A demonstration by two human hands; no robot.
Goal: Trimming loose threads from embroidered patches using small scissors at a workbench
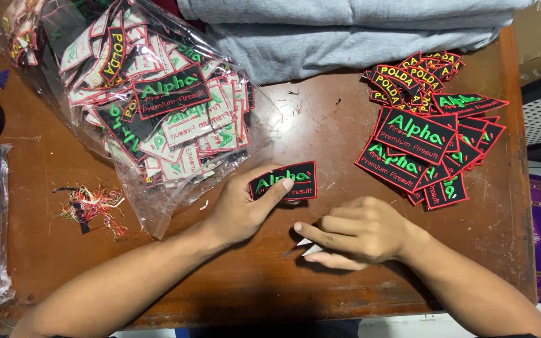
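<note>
My left hand (245, 206) holds a black embroidered patch (289, 178) with a red border and green lettering, thumb pressed on its face, just above the brown wooden table (320, 119). My right hand (358, 231) rests on the table to the right of it, fingers curled around small thread snips (307, 247) whose pale blades poke out to the left. The two hands are close but apart.
A clear plastic bag (151, 100) stuffed with several patches lies at the upper left. A loose pile of patches (427, 125) sits at the right. Folded grey fabric (358, 31) lies along the far edge. Thread scraps (89, 206) litter the left side.
</note>
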